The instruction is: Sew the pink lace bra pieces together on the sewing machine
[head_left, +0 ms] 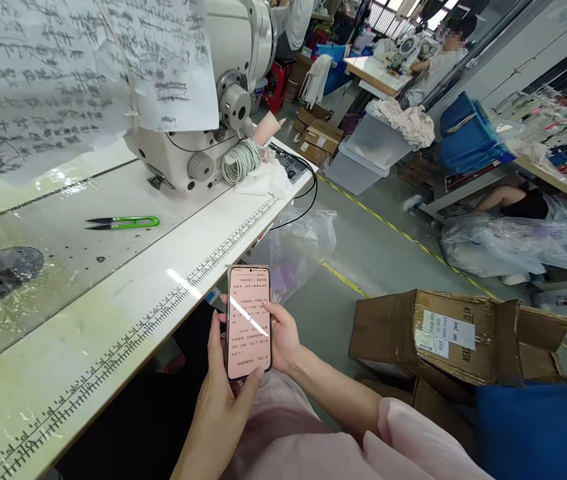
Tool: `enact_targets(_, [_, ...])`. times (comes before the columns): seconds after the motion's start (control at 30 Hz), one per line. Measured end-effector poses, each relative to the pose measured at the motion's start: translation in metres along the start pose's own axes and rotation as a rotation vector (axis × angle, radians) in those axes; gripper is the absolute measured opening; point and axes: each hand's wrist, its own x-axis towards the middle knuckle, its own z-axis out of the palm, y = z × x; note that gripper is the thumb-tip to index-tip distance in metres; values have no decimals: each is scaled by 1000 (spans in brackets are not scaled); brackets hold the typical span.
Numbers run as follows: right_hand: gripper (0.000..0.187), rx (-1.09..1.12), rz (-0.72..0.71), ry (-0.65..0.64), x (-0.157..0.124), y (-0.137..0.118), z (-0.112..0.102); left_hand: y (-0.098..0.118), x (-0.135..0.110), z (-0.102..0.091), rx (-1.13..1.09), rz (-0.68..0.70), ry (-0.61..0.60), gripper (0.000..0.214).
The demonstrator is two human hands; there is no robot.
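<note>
A smartphone (pixel 248 319) with a pink screen full of text is held upright over my lap, just off the front edge of the sewing table (pixel 113 333). My left hand (pixel 219 393) cradles it from below and from the left, with the thumb resting on the bottom of the screen. My right hand (pixel 284 339) wraps around the phone's right edge, fingers curled behind it. Both hands are closed on the phone.
A white sewing machine (pixel 203 100) stands at the table's back, with handwritten paper sheets (pixel 63 73) hanging over it. Green thread snips (pixel 123 223) lie on the table. Taped cardboard boxes (pixel 443 337) and plastic bags (pixel 298 243) sit on the floor to the right. Other people work at tables in the background.
</note>
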Motion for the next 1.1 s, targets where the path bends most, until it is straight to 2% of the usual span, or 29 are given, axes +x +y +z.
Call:
enact_targets(0.17, [53,1,-9,-11,-6,-2,5,0,2,-4,15,-17,-4,91])
enact_targets(0.33, [60,-5,27,-54,-11,1,7,3,6,-15,151,-22,48,93])
enact_targets(0.47, [51,-21,36,-49,-14,6,5,3,12,-25,109,29,30,95])
enact_targets(0.63, [48,-90,-32,-49,-16,7,6,3,14,-31,142,77,52,90])
enact_targets(0.73, [52,-140,-38,-66,-18,7,7,5,12,-32,103,122,48,84])
enact_targets(0.87, [44,-222,-34,-27,-18,11,4,10,14,-35,26,155,60,77])
enact_targets(1.1, [41,-288,-38,18,-18,15,1,30,34,-38,-103,223,102,68])
